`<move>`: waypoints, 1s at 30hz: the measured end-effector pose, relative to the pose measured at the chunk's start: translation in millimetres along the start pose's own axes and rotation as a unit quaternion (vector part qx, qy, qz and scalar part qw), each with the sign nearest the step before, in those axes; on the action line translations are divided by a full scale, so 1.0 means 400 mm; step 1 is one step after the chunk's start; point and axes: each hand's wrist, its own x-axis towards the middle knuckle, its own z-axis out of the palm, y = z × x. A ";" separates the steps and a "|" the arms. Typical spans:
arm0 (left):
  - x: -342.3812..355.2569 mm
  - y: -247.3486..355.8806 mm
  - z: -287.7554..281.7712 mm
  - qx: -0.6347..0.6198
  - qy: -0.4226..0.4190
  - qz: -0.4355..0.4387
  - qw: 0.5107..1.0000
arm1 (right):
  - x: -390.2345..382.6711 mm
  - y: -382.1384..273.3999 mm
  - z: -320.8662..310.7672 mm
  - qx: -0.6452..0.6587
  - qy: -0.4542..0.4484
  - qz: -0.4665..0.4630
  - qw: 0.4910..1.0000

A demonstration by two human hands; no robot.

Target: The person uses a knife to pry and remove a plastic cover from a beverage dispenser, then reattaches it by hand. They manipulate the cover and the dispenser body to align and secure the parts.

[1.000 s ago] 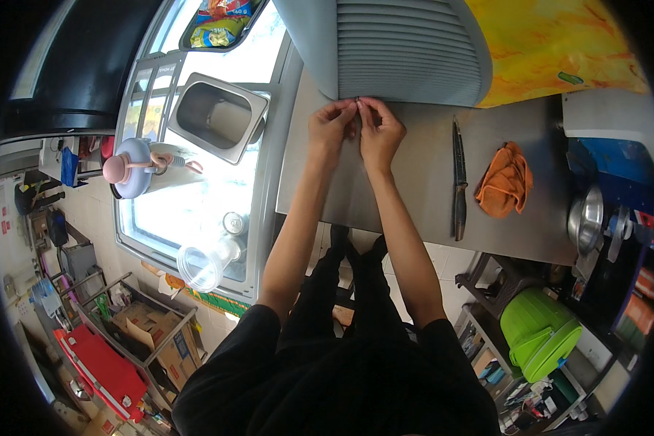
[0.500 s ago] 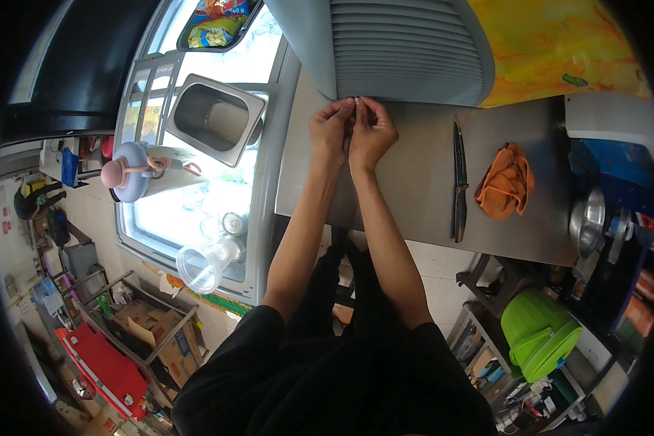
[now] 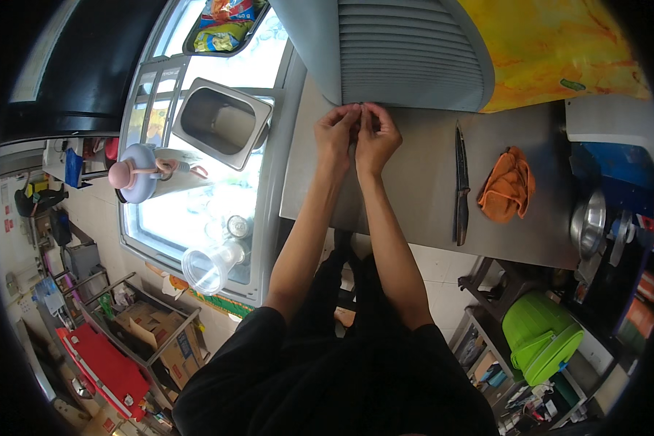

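Observation:
My left hand (image 3: 335, 134) and my right hand (image 3: 378, 138) meet at their fingertips over a steel counter (image 3: 421, 190). Both have their thumbs and fingers pinched together, and whatever lies between them is too small or hidden to make out. Just beyond the fingertips stands a grey machine (image 3: 407, 54) with a ribbed panel. To the right of my hands a black-handled knife (image 3: 461, 185) lies lengthwise on the counter. A crumpled orange cloth (image 3: 507, 185) rests beside the knife.
On the left, a glass-topped chest (image 3: 160, 225) holds up a steel pan (image 3: 221, 123), a lilac bottle (image 3: 136, 174), clear plastic cups (image 3: 205, 269) and a tray of packets (image 3: 221, 33). Metal bowls (image 3: 588, 224) sit at the right. Lower right is a green bin (image 3: 538, 334).
The whole view has shifted slightly, with the counter and chest appearing a little lower and to the right. My hands keep their fingertip pinch by the grey machine.

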 end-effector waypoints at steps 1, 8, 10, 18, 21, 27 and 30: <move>-0.001 -0.004 -0.001 -0.007 0.002 0.003 1.000 | 0.000 0.002 -0.001 -0.005 -0.007 -0.008 1.000; -0.004 -0.005 0.004 0.007 0.010 0.040 0.999 | -0.007 0.002 0.000 -0.015 0.009 0.010 1.000; -0.005 -0.002 0.010 0.014 0.012 0.035 0.999 | -0.006 0.001 0.003 -0.014 0.023 -0.003 1.000; -0.012 0.003 0.020 -0.012 0.033 0.011 0.999 | -0.002 -0.003 0.000 -0.018 0.004 0.019 1.000; -0.019 -0.001 0.023 -0.013 0.044 0.020 0.999 | -0.003 -0.008 -0.002 0.003 0.004 0.029 1.000; -0.030 -0.017 0.041 0.058 0.103 0.118 0.986 | -0.002 -0.012 -0.009 -0.003 -0.019 0.036 0.999; -0.030 -0.011 0.040 0.081 0.095 0.130 0.984 | -0.002 -0.009 -0.008 -0.017 -0.022 0.027 0.999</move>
